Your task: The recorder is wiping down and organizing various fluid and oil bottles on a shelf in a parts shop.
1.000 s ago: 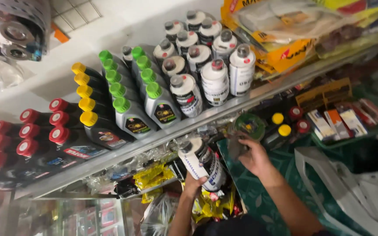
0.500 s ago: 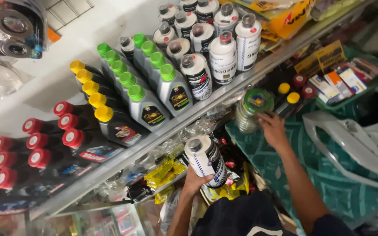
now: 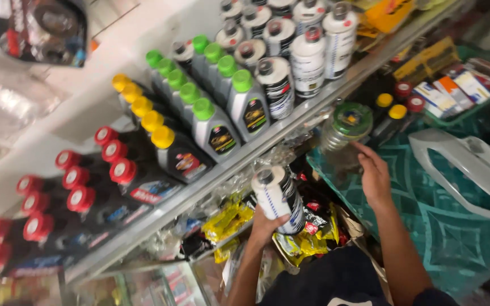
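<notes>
Since the earlier frame, 1 white spray can [image 3: 278, 198], clamped upright in the left hand [image 3: 266, 224], sits lower, below the glass shelf [image 3: 336, 96], unshelved, while the right hand [image 3: 374, 175], fingers loosely together, touches a green-lidded jar [image 3: 346, 126].

Head view under even, fairly bright overhead light with weak shadows. Motion blur softens the whole frame, most at the corners; labels are unreadable. Soft glare sits on the white wall panel [image 3: 75, 107] and on the glossy red round bottle caps [image 3: 80, 198]. The space beneath the long metal shelf edge [image 3: 290, 127] is dimmer. Lines bow slightly toward the edges.
</notes>
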